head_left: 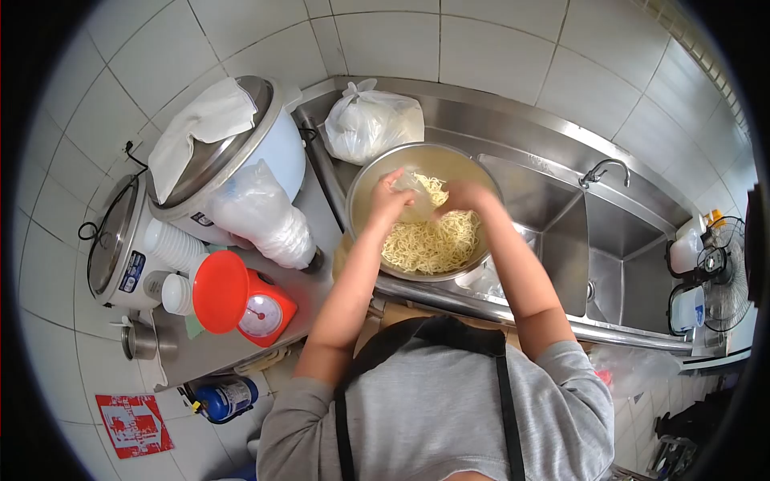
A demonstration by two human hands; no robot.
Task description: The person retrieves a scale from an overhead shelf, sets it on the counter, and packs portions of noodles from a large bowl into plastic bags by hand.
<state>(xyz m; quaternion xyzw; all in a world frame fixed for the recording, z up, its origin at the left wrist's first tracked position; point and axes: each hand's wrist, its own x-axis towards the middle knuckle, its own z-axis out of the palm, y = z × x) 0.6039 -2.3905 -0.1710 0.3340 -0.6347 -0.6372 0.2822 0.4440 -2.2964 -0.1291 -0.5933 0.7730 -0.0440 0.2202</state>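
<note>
A large metal bowl (pixel 449 163) stands at the left end of the sink unit. Pale yellow noodles (pixel 429 247) lie loose in it, spread over the bottom. Above them, my left hand (pixel 390 196) is closed on a clear plastic bag (pixel 413 200) that hangs inside the bowl. My right hand (pixel 469 200) is over the noodles beside the bag, smeared by motion. Its fingers are hidden or blurred, so whether it grips anything does not show.
Behind the bowl sits a tied white plastic bag (pixel 373 124). Sink basins (pixel 622 280) with a faucet (pixel 605 170) lie to the right. On the left counter are a red scale (pixel 261 314), stacked white cups (pixel 175 247), a bagged bundle (pixel 269 216) and a large cooker (pixel 281 160).
</note>
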